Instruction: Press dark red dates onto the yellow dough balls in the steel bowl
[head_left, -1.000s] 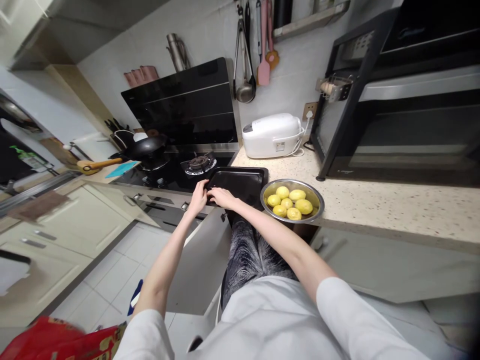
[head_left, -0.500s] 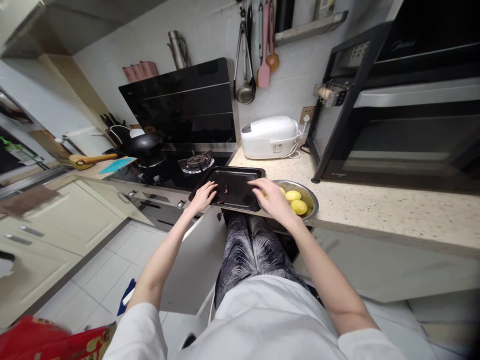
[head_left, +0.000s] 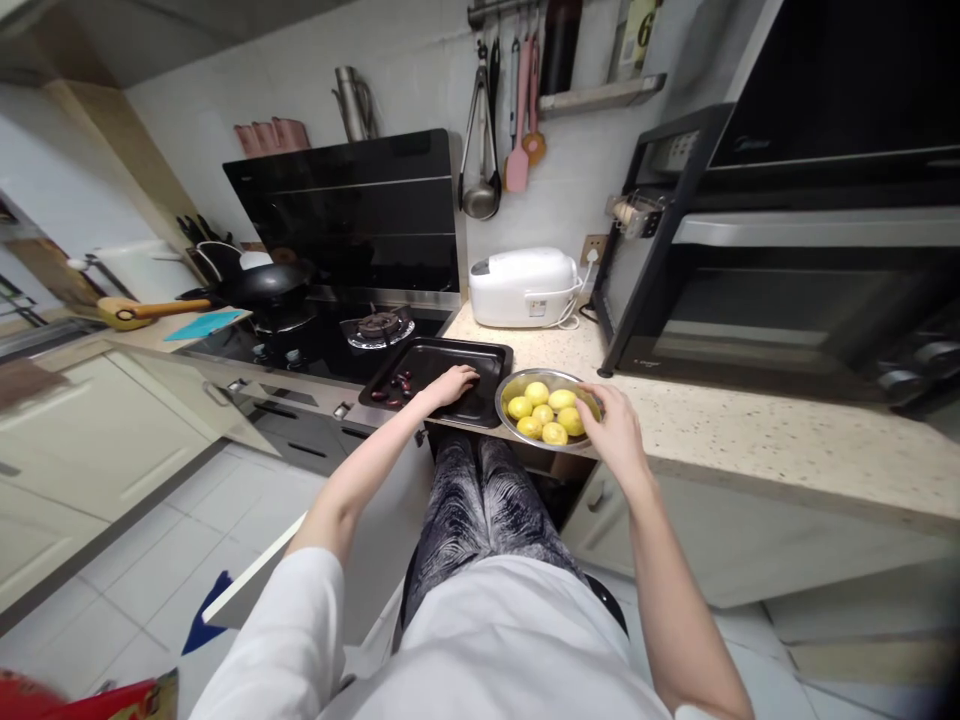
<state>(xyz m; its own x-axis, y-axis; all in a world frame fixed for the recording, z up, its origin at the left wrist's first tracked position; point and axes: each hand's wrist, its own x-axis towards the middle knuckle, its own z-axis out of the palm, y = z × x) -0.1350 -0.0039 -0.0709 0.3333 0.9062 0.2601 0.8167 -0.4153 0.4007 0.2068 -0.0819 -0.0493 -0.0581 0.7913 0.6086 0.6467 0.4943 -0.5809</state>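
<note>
Over the black rectangular baking tray (head_left: 474,408), the left hand (head_left: 454,384) bends its fingers, any grip hidden. At the round steel bowl (head_left: 508,389), the right hand (head_left: 616,422) parts thumb and fingers; whether it pinches anything, I cannot tell. Small dark-red oval pieces (head_left: 405,386) already lie at the tray's left; the yellow rounded produce (head_left: 543,413) remains in the bowl, none visible on the tray.

Only legible mark: dark "6" on the yellow label (head_left: 641,30) of a container (head_left: 631,50), top right of frame. White appliance (head_left: 517,285) sticker (head_left: 536,306), right of centre: too small. Oven (head_left: 795,310) logo (head_left: 646,363), right side: blurred, can't read it.
</note>
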